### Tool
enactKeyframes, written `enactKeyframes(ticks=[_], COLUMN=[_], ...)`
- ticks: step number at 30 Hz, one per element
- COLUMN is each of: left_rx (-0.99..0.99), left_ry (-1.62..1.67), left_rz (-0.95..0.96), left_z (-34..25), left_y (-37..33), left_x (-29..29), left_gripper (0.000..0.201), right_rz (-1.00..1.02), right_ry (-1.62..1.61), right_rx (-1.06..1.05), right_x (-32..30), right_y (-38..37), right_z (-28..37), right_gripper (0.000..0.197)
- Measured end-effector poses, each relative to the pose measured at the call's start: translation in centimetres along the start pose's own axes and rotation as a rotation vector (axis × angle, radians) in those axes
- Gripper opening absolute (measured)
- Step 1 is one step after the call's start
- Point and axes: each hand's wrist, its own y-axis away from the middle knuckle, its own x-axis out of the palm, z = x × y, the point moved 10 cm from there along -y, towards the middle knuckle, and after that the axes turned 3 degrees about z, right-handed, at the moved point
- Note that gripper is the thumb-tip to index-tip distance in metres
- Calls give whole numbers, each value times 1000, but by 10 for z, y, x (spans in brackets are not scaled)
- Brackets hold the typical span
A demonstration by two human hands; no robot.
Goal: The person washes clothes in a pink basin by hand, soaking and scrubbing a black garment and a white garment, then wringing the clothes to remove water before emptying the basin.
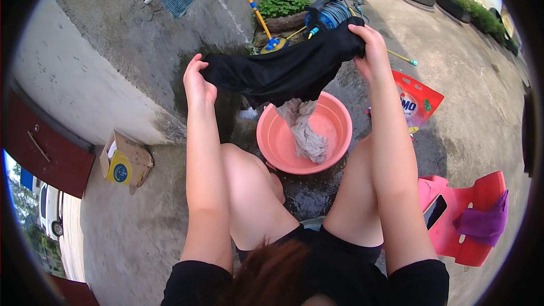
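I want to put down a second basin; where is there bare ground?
Left: the concrete between the cardboard box and the left forearm. Right: the ground between the red bag and the red chair.

Crowded: ahead, around the pink basin and hose reel; the chair too, holding a phone and purple cloth.
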Motion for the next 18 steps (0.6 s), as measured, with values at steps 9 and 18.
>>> enactKeyframes(ticks=[9,18], left_rx=[-93,-253], left_ry=[-976,-1540], left_rz=[348,859], left_z=[34,82], left_y=[9,34], left_x=[2,21], left_gripper=[16,65], right_rz=[-96,-105], right_ry=[174,66], right_rx=[292,208], right_x=[32,42], right_y=[-4,-26], right_z=[-61,-87], right_gripper=[10,16])
